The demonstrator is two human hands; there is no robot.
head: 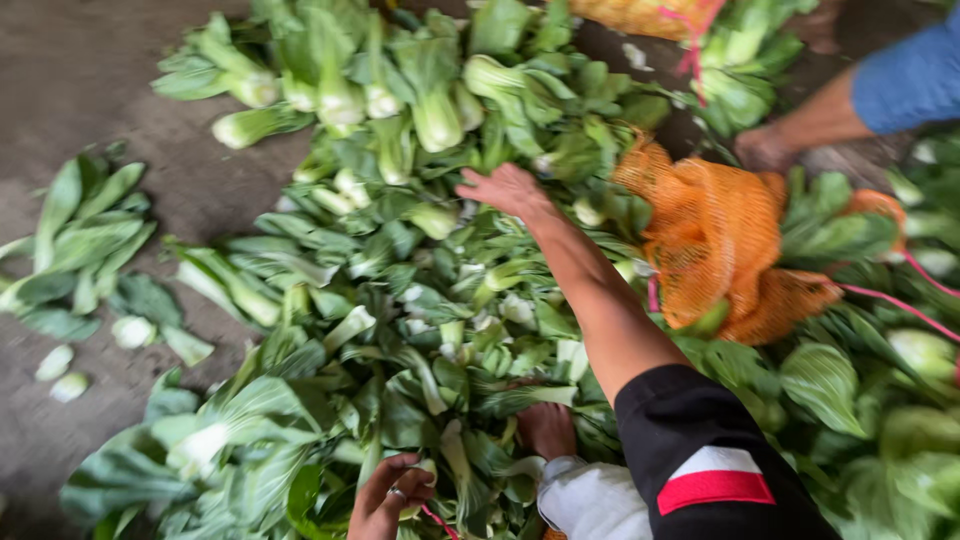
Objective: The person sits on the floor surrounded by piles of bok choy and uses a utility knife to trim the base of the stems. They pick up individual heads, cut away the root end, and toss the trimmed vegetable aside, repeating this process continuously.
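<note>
A big heap of green bok choy (400,300) with pale stems covers the floor. My right hand (510,190) stretches out from a black sleeve with a red and white patch, fingers spread and empty, just above the leaves in the middle of the heap. Near the bottom edge my left hand (385,495), a ring on one finger, curls around a pale bok choy stem (418,492), with a pink string (437,522) beside it. An orange mesh bag (715,240) partly stuffed with greens lies to the right of my right forearm.
Another person's hand (765,150) on a blue-sleeved arm reaches in from the top right. A bare foot (545,430) and a white trouser leg (590,500) rest on the leaves. Loose bok choy (80,240) lies on the grey concrete floor (80,70) at left.
</note>
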